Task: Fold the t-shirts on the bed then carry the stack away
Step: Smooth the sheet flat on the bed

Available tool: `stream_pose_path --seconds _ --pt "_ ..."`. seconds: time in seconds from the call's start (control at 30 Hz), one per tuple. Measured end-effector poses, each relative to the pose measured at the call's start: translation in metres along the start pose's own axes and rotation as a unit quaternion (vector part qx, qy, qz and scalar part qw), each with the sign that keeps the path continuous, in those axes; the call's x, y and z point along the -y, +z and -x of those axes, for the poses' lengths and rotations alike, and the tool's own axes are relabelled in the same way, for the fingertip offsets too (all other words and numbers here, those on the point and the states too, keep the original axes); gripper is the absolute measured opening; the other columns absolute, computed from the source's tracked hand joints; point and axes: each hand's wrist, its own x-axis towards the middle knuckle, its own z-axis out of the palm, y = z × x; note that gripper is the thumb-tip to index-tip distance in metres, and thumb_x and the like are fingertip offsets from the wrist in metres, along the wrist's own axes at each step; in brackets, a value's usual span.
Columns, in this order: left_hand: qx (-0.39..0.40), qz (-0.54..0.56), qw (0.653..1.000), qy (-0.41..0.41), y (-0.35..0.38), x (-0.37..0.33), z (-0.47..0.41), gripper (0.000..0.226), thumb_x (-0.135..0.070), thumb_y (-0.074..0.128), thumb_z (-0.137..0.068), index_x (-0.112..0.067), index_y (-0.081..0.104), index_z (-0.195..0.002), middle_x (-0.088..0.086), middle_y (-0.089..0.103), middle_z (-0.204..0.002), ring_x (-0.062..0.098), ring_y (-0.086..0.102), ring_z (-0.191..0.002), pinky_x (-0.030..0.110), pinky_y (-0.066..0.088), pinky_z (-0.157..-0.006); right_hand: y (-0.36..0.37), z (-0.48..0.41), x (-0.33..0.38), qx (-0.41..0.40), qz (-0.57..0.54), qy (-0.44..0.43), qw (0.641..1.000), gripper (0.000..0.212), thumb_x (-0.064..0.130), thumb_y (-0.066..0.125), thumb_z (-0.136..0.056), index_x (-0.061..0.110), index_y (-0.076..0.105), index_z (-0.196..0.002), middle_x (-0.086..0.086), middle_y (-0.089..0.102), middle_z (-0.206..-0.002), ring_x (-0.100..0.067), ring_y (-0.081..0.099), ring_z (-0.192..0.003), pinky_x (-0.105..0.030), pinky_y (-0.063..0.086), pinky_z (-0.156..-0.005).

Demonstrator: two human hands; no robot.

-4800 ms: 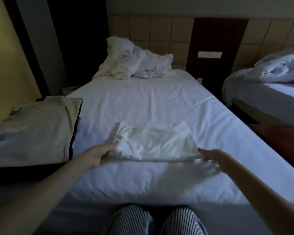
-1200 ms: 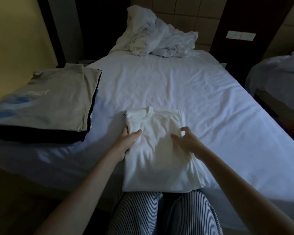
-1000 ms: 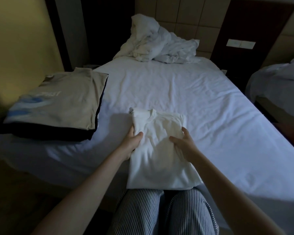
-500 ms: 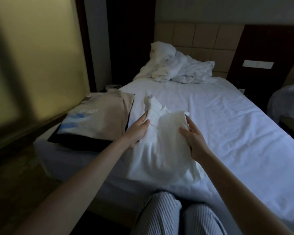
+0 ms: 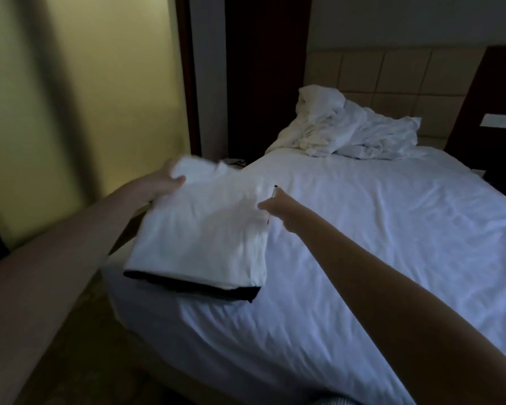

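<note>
The folded white t-shirt (image 5: pixel 205 229) lies on top of the stack at the bed's left edge. It covers the beige shirt, and only the dark bottom shirt (image 5: pixel 205 287) peeks out along the near side. My left hand (image 5: pixel 158 187) grips the white shirt's far left corner, thumb on top. My right hand (image 5: pixel 278 207) pinches its right edge, with the thumb on the cloth and the fingers hidden beneath. Both arms reach forward and left across the bed (image 5: pixel 362 244).
A crumpled white duvet (image 5: pixel 342 127) is heaped at the head of the bed against the padded headboard (image 5: pixel 392 74). A yellow wall (image 5: pixel 100 83) and dark floor (image 5: pixel 85 346) lie to the left of the bed.
Both hands lifted the folded white t-shirt from in front of me and carried it left onto the beige and dark stack. My view turned left with it.
</note>
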Motion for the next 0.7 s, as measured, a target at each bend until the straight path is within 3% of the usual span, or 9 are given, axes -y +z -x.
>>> stream_pose_path --seconds 0.07,0.13,0.23,0.33,0.43,0.53,0.7 --pt "-0.029 -0.1 0.995 -0.007 0.005 0.008 -0.006 0.077 -0.045 0.046 -0.096 -0.024 -0.002 -0.151 0.009 0.016 -0.157 0.032 0.026 -0.14 0.043 0.029 -0.111 0.017 -0.007 -0.001 -0.057 0.105 0.001 0.993 0.066 0.021 0.048 -0.085 0.014 0.024 -0.146 -0.012 0.034 -0.147 -0.033 0.037 -0.128 -0.044 0.035 -0.106" --pt "-0.06 -0.176 0.982 0.045 0.014 0.003 -0.008 0.065 -0.05 0.038 -0.096 -0.028 0.011 -0.151 0.004 0.019 -0.157 0.031 0.023 -0.141 0.048 0.024 -0.112 0.033 -0.004 0.006 -0.099 0.186 -0.038 0.977 0.059 0.029 0.041 -0.092 0.016 0.021 -0.147 -0.01 0.024 -0.152 -0.034 0.023 -0.138 -0.047 0.023 -0.112" --pt "-0.016 -0.238 0.969 0.063 0.047 0.007 -0.015 0.056 -0.063 0.016 -0.094 -0.045 0.012 -0.147 -0.004 0.015 -0.158 0.035 0.012 -0.143 0.055 0.012 -0.113 0.061 -0.002 0.009 -0.089 0.266 -0.08 0.957 0.057 0.043 0.03 -0.098 0.026 0.012 -0.149 -0.007 0.008 -0.157 -0.035 0.003 -0.143 -0.052 0.004 -0.115" --pt "0.043 -0.214 0.974 0.051 0.087 0.043 -0.031 0.083 -0.089 -0.007 -0.062 -0.061 0.0 -0.139 -0.004 -0.001 -0.16 0.034 -0.001 -0.145 0.058 0.005 -0.114 0.098 -0.008 -0.03 -0.037 0.314 -0.065 0.946 0.063 0.057 0.026 -0.094 0.034 0.004 -0.149 -0.004 -0.01 -0.158 -0.038 -0.01 -0.142 -0.058 -0.003 -0.112" --pt "0.046 -0.18 0.981 0.054 0.102 0.068 -0.05 0.107 -0.097 -0.015 -0.04 -0.061 0.0 -0.139 -0.006 -0.002 -0.16 0.029 -0.003 -0.146 0.057 0.006 -0.115 0.114 -0.018 -0.062 -0.067 0.293 -0.078 0.951 0.066 0.059 0.028 -0.093 0.036 0.001 -0.149 0.0 -0.015 -0.157 -0.035 -0.013 -0.142 -0.059 -0.001 -0.111" --pt "0.044 -0.169 0.982 0.066 0.099 0.068 -0.05 0.104 -0.095 -0.01 -0.047 -0.056 0.003 -0.143 -0.006 -0.002 -0.16 0.029 -0.002 -0.146 0.056 0.006 -0.115 0.115 -0.024 -0.062 -0.073 0.31 -0.084 0.944 0.066 0.06 0.027 -0.093 0.036 0.001 -0.148 0.0 -0.014 -0.157 -0.035 -0.012 -0.143 -0.059 0.0 -0.112" --pt "0.029 -0.171 0.983 0.054 0.101 0.065 -0.041 0.064 -0.075 0.006 -0.085 -0.053 0.006 -0.144 -0.004 -0.001 -0.16 0.033 -0.002 -0.145 0.056 0.005 -0.115 0.113 -0.016 -0.061 -0.06 0.32 -0.074 0.943 0.066 0.06 0.025 -0.093 0.037 -0.001 -0.149 0.0 -0.016 -0.157 -0.034 -0.012 -0.143 -0.058 -0.001 -0.111"
